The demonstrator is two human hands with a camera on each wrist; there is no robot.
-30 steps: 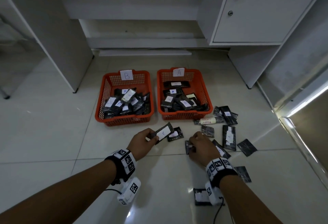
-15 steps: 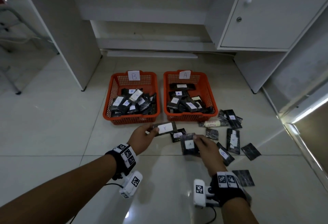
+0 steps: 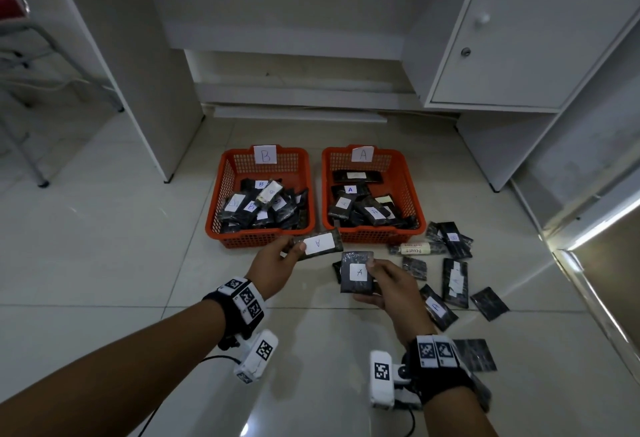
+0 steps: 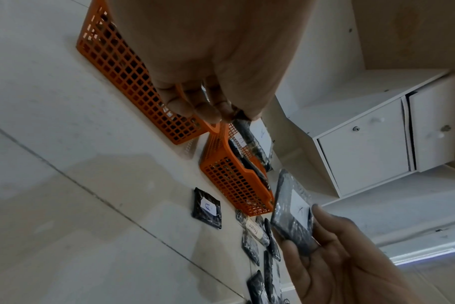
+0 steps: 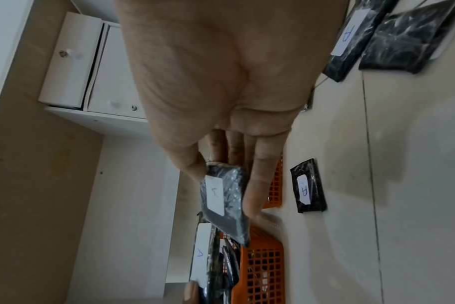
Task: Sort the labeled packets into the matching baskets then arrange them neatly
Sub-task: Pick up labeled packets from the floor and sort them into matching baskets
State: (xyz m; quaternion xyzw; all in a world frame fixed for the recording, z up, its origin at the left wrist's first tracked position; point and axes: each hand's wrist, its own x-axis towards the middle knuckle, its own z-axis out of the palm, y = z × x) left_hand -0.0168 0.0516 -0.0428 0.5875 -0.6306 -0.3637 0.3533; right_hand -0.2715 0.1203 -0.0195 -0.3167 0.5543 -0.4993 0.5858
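Two orange baskets stand side by side on the floor: basket B [image 3: 221,190] on the left and basket A [image 3: 412,187] on the right, both holding several black packets with white labels. My left hand [image 3: 277,261] pinches a black packet labelled A [image 3: 320,244] in front of the gap between the baskets. My right hand [image 3: 388,284] holds another black packet labelled A [image 3: 356,274] upright, thumb on its face [image 5: 221,197]. Several loose packets [image 3: 453,277] lie on the floor to the right of my hands.
A white cabinet with a door [image 3: 519,41] stands at the back right, a white panel [image 3: 145,55] at the back left. A metal chair leg [image 3: 31,145] is at far left. A pale roll-shaped packet [image 3: 414,249] lies by basket A's front.
My right hand has lifted a packet off the floor and turned its A label up. My left hand has carried its A packet forward toward the baskets.
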